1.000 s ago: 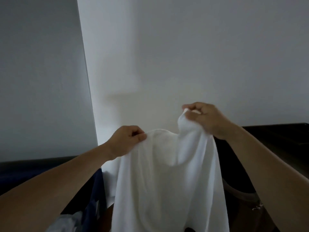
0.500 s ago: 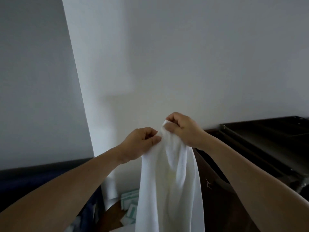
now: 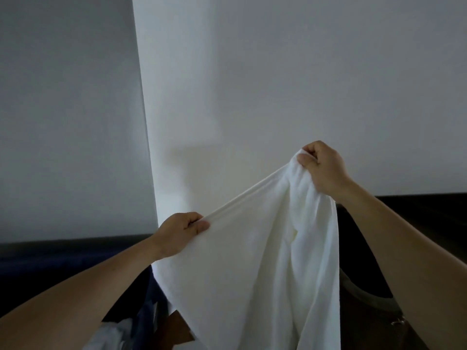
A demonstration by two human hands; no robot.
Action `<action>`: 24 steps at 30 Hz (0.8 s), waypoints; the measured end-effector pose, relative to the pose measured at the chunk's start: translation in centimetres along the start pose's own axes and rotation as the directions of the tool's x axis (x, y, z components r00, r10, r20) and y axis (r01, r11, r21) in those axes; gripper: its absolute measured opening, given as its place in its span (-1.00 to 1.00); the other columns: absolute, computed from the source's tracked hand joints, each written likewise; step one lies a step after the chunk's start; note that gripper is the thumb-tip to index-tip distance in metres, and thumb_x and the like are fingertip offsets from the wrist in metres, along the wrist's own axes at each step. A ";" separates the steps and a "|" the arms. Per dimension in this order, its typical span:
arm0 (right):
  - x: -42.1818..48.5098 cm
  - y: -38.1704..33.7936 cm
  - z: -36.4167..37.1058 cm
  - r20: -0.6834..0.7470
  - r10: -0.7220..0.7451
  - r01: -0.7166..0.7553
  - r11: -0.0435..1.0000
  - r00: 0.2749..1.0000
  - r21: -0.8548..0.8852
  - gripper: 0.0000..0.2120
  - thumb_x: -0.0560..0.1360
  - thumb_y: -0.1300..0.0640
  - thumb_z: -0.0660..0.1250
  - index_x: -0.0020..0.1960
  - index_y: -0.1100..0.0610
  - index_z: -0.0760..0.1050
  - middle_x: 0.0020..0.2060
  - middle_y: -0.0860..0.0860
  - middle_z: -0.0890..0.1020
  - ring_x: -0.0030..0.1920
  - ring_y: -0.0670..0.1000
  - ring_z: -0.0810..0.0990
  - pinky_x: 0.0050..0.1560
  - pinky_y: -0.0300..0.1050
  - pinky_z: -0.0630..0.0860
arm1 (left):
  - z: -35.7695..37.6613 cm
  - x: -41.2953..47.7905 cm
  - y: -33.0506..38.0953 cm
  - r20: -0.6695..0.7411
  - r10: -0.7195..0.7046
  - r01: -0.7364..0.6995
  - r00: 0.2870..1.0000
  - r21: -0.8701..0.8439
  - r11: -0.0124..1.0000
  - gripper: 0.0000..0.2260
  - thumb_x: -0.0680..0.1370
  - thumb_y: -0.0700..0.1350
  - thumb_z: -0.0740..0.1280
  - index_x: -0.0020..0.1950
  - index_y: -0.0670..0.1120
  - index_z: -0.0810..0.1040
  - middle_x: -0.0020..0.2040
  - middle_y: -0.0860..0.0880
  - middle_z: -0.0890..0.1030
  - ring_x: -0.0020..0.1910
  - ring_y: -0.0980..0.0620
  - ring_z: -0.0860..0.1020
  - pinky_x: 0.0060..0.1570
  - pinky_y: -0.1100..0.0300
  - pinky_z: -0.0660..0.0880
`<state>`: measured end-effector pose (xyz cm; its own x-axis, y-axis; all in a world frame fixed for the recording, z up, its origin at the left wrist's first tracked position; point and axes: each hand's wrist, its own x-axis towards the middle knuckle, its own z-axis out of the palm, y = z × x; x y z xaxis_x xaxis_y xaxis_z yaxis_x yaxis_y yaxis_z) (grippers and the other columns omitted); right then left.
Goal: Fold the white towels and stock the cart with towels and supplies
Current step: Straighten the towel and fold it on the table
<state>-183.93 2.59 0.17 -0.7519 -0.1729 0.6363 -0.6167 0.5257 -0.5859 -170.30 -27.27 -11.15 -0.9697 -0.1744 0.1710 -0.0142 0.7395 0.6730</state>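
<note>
Item: one white terry-cloth towel (image 3: 273, 261), held up before a pale wall (image 3: 278, 72). Left hand (image 3: 177, 234) pinched the lower end of its taut top edge; right hand (image 3: 322, 168) gripped the higher end, fingers curled. Remaining cloth hung in loose folds.

Both hands have drawn apart, stretching the towel (image 3: 265, 248) edge taut

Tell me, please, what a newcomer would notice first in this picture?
The white towel fills the lower middle, its top edge pulled taut on a slant and the rest hanging in folds. The left hand pinches the lower end at centre-left, and the right hand grips the higher end further right. Behind them rises a pale wall.
</note>
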 end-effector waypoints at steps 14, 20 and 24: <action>-0.4 1.9 -1.7 -0.066 0.164 -0.168 0.985 0.984 -0.044 -0.82 0.63 0.12 0.25 0.16 0.20 0.49 -0.02 0.01 0.54 -0.03 0.01 0.48 -0.04 -0.18 0.32 | -4.3 -1.3 -5.2 -0.120 -0.071 0.070 0.990 -0.012 0.997 -0.81 0.61 0.01 0.33 -0.09 -0.04 0.65 -0.19 -0.03 0.69 -0.20 0.06 0.63 -0.28 0.44 0.45; -0.5 2.2 -2.3 -0.106 0.229 -0.233 0.972 0.968 -0.027 -0.85 0.63 0.11 0.25 0.13 0.17 0.49 -0.03 0.00 0.54 -0.05 0.02 0.48 -0.06 -0.16 0.32 | -3.7 -1.0 -5.3 -0.178 -0.256 0.120 0.950 -0.549 0.827 -0.79 0.58 -0.11 0.37 0.00 -0.27 0.64 -0.11 -0.15 0.71 -0.07 -0.15 0.67 -0.15 0.21 0.60; -0.7 2.7 -2.4 -0.147 0.325 -0.324 0.946 0.934 0.026 -0.84 0.62 0.10 0.24 0.12 0.17 0.49 0.00 0.03 0.56 -0.06 0.03 0.49 -0.07 -0.14 0.33 | -2.8 -0.4 -2.4 -0.123 -0.347 0.097 0.930 -0.828 0.553 -0.74 0.62 -0.14 0.30 0.10 -0.35 0.55 -0.04 -0.23 0.64 -0.12 -0.13 0.64 -0.06 0.00 0.64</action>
<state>-184.55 6.14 -0.63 -0.8683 0.1319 0.4782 -0.3453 0.5315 -0.7735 -169.23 -30.86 -10.80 -0.8665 -0.4990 0.0139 0.0999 -0.1462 0.9842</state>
